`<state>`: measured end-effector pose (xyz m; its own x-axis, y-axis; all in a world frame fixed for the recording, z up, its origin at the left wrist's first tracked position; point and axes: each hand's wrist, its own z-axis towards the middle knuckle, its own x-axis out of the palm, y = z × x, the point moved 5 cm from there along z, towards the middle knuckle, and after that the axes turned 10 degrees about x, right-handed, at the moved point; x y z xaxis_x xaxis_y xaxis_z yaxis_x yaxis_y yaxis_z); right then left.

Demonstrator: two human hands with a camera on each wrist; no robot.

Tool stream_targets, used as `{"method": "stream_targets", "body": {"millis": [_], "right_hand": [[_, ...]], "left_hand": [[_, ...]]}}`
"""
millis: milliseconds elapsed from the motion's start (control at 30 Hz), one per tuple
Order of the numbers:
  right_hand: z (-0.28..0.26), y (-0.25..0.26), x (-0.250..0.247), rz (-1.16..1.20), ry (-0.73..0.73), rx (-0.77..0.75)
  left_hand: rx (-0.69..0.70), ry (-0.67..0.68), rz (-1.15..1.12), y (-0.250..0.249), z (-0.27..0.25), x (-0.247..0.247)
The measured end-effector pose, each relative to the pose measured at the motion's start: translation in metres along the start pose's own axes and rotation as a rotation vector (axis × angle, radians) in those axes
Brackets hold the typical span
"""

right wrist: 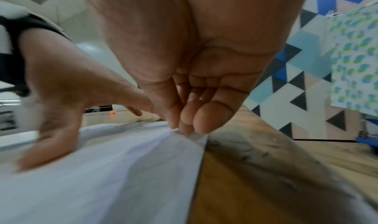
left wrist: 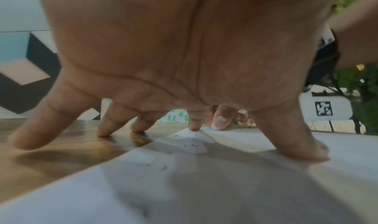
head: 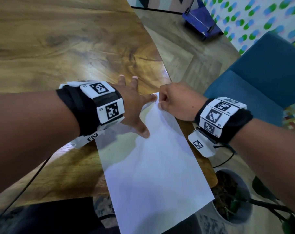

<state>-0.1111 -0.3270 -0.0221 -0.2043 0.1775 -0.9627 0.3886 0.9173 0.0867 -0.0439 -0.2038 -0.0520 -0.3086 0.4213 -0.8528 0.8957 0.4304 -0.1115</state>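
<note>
Wooden table (head: 59, 48); white paper sheet (head: 151, 166) lies flat near its right edge, near end overhanging. Left hand (head: 135, 107) is splayed with fingers straight, thumb and index tip pressing the sheet (other tips on bare wood). Right hand (head: 175, 100) is curled, thumb and fingertips pinching the sheet's far corner. The corner looks slightly lifted, but the wrist view is blurry.

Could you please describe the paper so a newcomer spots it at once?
By the right edge of the table lies the paper. It alone is white against the wood, with the left hand pressing it and the right hand pinching its far corner.
</note>
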Motion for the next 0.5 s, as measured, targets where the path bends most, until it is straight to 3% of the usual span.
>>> {"method": "stream_targets", "body": {"millis": [200,333,500], "right_hand": [[-0.046,0.026,0.02,-0.064,0.188,-0.144],[-0.015,0.012,0.007,-0.043,0.068,-0.027],[0.021,-0.006,-0.008,0.056,-0.005,0.106]], "left_hand": [[0.068,-0.011,0.097,-0.006,0.0,-0.002],[0.183,-0.052,0.123,-0.011,0.002,-0.005],[0.212,-0.029,0.129,-0.013,0.004,-0.004]]}}
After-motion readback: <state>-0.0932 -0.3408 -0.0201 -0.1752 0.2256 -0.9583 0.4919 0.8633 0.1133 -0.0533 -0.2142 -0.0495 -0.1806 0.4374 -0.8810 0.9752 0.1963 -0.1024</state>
